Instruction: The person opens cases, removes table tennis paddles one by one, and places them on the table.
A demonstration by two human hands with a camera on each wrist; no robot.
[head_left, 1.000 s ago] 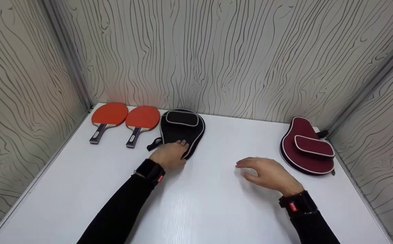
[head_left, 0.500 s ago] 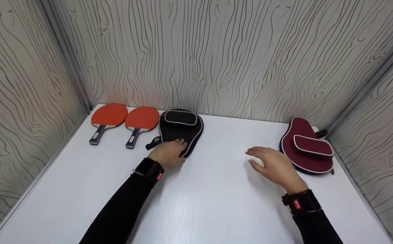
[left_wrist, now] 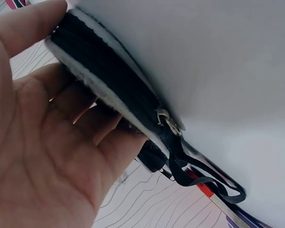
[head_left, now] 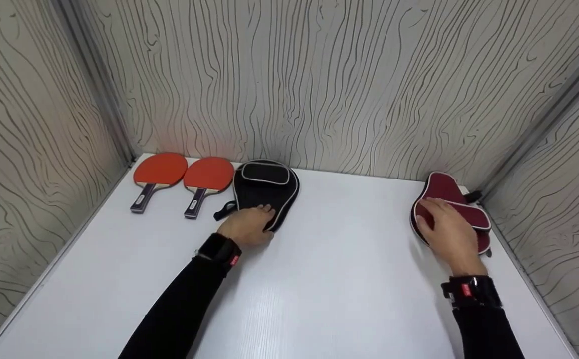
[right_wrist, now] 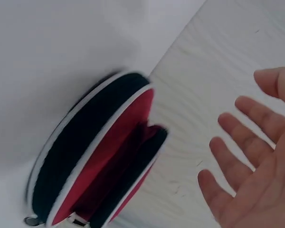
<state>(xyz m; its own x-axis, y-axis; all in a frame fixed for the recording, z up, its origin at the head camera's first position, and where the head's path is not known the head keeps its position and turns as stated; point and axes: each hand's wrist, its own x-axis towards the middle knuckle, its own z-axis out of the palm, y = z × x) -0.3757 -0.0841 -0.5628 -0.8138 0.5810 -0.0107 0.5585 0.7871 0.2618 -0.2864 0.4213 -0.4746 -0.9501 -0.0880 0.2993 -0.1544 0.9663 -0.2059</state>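
Left hand [head_left: 247,227] grips the black paddle case [head_left: 266,192] at its near edge. Right hand [head_left: 448,232], fingers open, hovers over the maroon paddle case [head_left: 444,197] on the table [head_left: 329,279].

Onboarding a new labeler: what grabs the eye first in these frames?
Two red paddles lie side by side at the far left of the white table. Next to them the left hand grips the near edge of a black paddle case. At far right the right hand, fingers spread, is over a maroon paddle case; whether it touches is unclear.
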